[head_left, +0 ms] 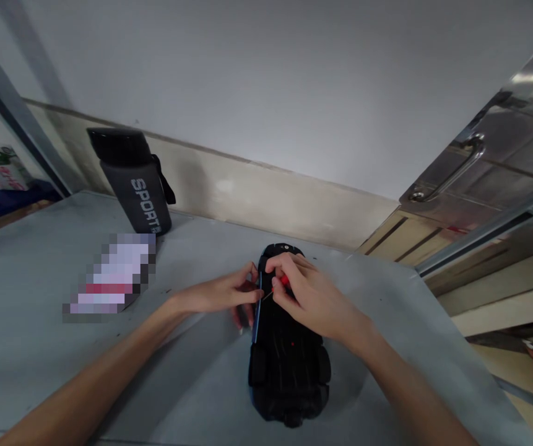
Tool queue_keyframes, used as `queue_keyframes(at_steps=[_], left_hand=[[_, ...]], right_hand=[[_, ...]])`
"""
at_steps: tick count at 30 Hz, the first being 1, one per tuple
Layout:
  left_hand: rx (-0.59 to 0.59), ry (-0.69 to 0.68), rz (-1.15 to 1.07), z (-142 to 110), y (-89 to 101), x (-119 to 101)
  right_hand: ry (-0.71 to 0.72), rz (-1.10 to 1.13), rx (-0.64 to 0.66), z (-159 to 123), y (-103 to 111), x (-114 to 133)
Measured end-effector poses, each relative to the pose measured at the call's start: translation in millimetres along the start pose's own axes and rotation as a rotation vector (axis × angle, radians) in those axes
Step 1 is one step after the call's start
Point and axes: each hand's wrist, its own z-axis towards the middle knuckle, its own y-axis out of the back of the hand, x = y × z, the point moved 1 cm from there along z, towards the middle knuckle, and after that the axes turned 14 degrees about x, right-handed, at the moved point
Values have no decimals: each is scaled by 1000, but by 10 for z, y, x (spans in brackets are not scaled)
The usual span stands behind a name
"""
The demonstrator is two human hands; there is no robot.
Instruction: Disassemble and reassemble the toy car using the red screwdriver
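A black toy car lies upside down on the grey table, its wheels and dark underside facing up and a strip of blue body showing along the left side. My left hand is at the car's left edge, fingers bent and closed against its side; some fingertips are in shadow. Over the far half of the underside, my right hand pinches a small red-handled tool. A thin yellowish shaft seems to run from it toward my left fingertips. Its tip cannot be made out clearly.
A dark bottle marked SPORT stands by the wall at the back left. Before it lies a phone-like object, blurred out. The grey table ends at the right, beside metal panels with a handle. Packages sit far left.
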Motion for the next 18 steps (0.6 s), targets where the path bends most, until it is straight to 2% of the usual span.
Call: queue_keyframes(at_steps=[9,14,18], left_hand=[[7,4,10,-9,6,2],[0,-6,-18,-5,7,10],[-7,12,2,-2,6,8]], right_hand=[[29,-63,-19,1,-20,-2],[-2,-63,-12,-9,7,6],[39,-60,7,-15,33,21]])
